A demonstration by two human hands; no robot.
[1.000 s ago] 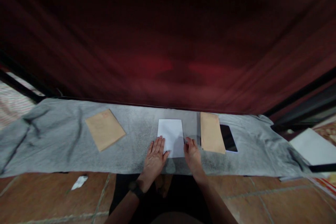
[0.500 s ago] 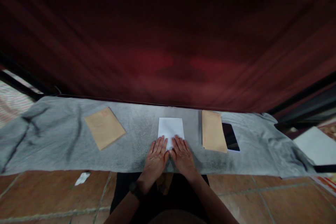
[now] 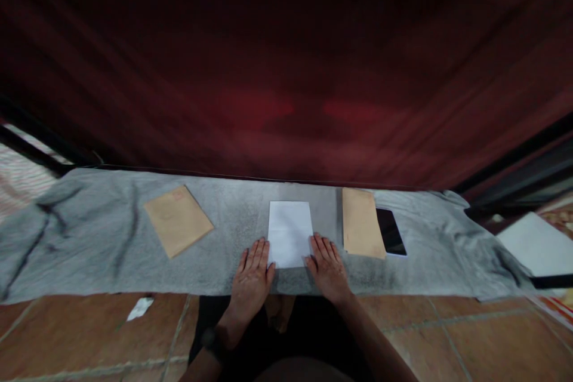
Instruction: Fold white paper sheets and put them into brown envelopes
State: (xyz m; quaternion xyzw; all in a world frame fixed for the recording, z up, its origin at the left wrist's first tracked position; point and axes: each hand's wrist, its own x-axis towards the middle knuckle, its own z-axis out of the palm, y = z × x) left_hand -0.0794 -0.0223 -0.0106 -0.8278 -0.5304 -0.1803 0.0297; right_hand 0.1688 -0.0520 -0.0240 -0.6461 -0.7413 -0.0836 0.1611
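Observation:
A white sheet of paper (image 3: 290,233) lies flat on the grey cloth (image 3: 242,197), straight in front of me. My left hand (image 3: 251,274) rests palm down at its lower left edge, fingers stretched out and the thumb close to the paper's corner. On the other side my right hand (image 3: 329,268) lies flat, its fingertips at the paper's right edge. Neither hand grips anything. To the right is a stack of brown envelopes (image 3: 363,224), and a single brown envelope (image 3: 179,221) lies askew to the left.
A dark-screened phone (image 3: 391,231) sits beside the envelope stack, partly under it. Dark red fabric (image 3: 286,149) rises behind the cloth-covered surface. A white panel (image 3: 539,245) stands at the far right. On the tiled floor (image 3: 89,334) lies a crumpled white scrap (image 3: 140,308).
Both hands have slid apart from the middle of the paper to its two sides, uncovering its lower part. The paper and envelopes stay in place; the view shifts slightly.

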